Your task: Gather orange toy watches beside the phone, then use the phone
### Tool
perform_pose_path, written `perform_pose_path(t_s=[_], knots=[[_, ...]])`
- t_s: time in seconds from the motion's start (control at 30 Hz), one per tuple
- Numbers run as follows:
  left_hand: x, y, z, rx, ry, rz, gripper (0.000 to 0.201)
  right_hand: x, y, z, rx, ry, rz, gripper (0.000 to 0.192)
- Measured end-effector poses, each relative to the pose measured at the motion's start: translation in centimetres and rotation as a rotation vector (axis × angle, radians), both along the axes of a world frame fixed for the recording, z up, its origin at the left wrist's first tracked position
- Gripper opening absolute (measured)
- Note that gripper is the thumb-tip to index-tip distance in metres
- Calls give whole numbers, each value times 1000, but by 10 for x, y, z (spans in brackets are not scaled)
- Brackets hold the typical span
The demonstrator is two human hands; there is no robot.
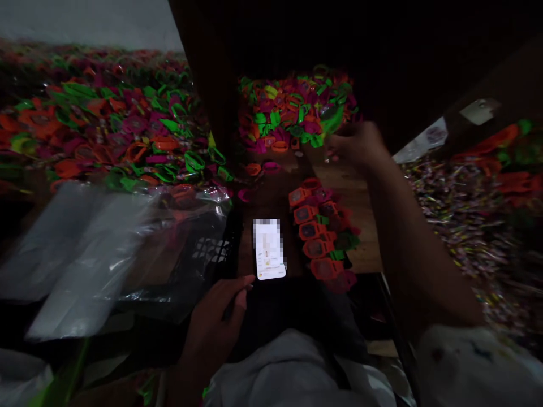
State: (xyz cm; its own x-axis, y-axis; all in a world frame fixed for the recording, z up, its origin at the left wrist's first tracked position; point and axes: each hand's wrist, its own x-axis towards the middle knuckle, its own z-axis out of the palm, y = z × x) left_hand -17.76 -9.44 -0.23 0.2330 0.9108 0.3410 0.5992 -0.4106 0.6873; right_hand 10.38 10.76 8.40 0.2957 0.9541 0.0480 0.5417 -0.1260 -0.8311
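Observation:
My right hand (pixel 356 148) is stretched forward at the far part of the wooden table, its fingers closed on a green toy watch (pixel 333 120) that is smeared by motion. Behind it lies a heap of orange, green and pink toy watches (pixel 288 107). My left hand (pixel 218 311) is low in front of me, with thumb and forefinger nearly together; whatever is between them is too dark to make out. Just beyond its fingertips lies a lit phone (pixel 270 251). Orange toy watches (pixel 318 247) lie in an overlapping row right of the phone, with green and pink ones beside them.
A larger pile of toy watches (pixel 106 130) spreads across the left. Clear plastic bags (pixel 97 249) lie in front of it, over a black basket (pixel 210 249). Many small shiny wrapped pieces (pixel 466 226) cover the right side. The room is dark.

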Motion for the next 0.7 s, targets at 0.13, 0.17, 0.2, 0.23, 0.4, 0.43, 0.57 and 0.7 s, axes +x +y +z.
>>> perform_pose_path(t_s=[0.13, 0.17, 0.2, 0.23, 0.4, 0.43, 0.57, 0.7], knots=[[29, 0, 2, -37, -64, -95, 20, 45, -103, -5, 359, 363, -296, 17], [37, 1, 4, -33, -65, -125, 20, 52, -127, -18, 394, 466, -370, 16], [45, 2, 6, -28, -60, -156, 20, 57, -148, -34, 402, 571, -443, 20], [52, 5, 9, -25, -49, -183, 20, 59, -166, -51, 390, 659, -522, 26], [84, 21, 24, 16, 13, -245, 20, 46, -204, -117, 130, 843, -554, 41], [90, 23, 27, 23, 24, -245, 20, 42, -205, -123, 86, 828, -497, 39], [111, 27, 34, 36, 69, -220, 20, 31, -203, -140, 38, 672, -294, 30], [127, 30, 35, 112, 94, -174, 18, 25, -199, -155, 105, 612, -241, 22]])
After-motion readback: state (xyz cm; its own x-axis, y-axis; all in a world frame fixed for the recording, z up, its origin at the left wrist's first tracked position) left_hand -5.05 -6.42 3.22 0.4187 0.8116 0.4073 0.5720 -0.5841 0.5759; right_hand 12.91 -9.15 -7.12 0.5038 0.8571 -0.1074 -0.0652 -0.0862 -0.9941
